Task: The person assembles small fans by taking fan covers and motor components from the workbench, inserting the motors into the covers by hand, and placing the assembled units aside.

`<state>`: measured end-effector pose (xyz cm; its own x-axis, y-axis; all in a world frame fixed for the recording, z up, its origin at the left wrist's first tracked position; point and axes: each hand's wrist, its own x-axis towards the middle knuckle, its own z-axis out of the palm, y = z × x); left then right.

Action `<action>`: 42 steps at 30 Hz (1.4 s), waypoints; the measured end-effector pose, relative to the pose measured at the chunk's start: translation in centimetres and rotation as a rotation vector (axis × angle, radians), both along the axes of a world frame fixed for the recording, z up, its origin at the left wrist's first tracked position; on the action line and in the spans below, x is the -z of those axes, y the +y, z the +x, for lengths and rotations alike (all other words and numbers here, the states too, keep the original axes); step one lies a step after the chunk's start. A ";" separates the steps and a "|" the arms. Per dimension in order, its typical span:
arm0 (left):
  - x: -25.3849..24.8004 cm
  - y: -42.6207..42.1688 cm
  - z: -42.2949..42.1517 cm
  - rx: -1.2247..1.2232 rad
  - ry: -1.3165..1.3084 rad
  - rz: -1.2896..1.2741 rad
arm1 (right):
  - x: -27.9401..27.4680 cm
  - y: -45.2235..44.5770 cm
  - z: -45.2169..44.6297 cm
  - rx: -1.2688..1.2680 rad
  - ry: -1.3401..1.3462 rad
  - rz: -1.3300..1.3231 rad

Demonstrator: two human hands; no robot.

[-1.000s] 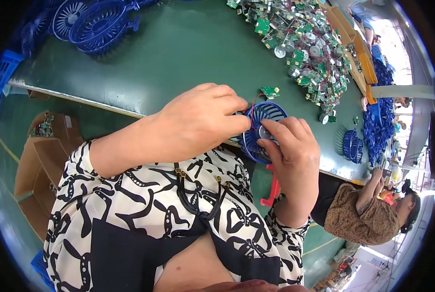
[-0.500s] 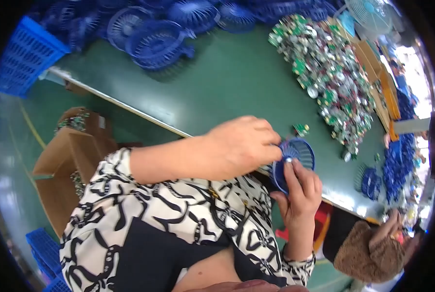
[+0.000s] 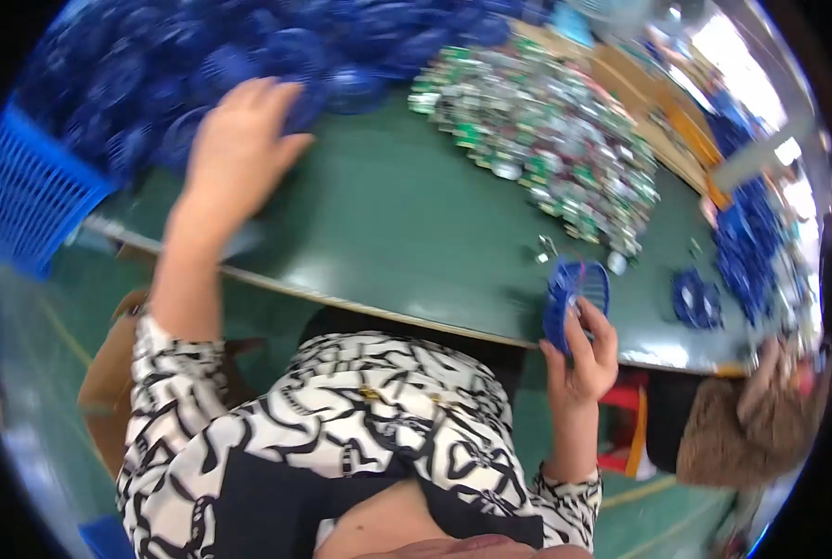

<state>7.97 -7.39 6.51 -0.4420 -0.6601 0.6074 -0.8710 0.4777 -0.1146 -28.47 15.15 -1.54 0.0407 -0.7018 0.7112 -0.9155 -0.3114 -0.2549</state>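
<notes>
On the right, my right hand [image 3: 584,359] grips the rim of a blue slotted plastic housing [image 3: 558,303], which is tilted just above the table's front edge. My left hand [image 3: 244,140] is stretched out at the left, fingers extended and thumb apart, over the near edge of a heap of blue plastic housings [image 3: 127,79]. Its fingertips are close to one housing in the heap; whether they touch it I cannot tell. Just behind the held housing lies a small loose circuit board with a metal part [image 3: 545,249].
A large pile of small circuit boards with silvery parts [image 3: 546,121] covers the back right of the green table [image 3: 388,214]. Another blue housing [image 3: 695,300] lies farther right. A blue crate [image 3: 34,191] stands at left, a cardboard box [image 3: 109,373] below. A co-worker's brown sleeve [image 3: 728,433] shows at right.
My left hand has left the housing in my right hand and swung far left to the heap. My right hand keeps its hold. The view has shifted, showing more of the heap.
</notes>
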 end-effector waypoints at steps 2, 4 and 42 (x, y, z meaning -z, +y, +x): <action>-0.7 -1.6 0.3 -0.109 -0.016 0.211 | -0.7 0.4 -1.7 0.083 -0.010 -0.014; -0.4 -3.8 0.7 -0.159 -0.118 0.287 | -1.1 1.1 -3.7 0.164 -0.014 -0.061; -0.7 -7.8 2.2 0.152 -0.017 -0.001 | -5.9 -7.0 -6.1 0.271 0.052 0.117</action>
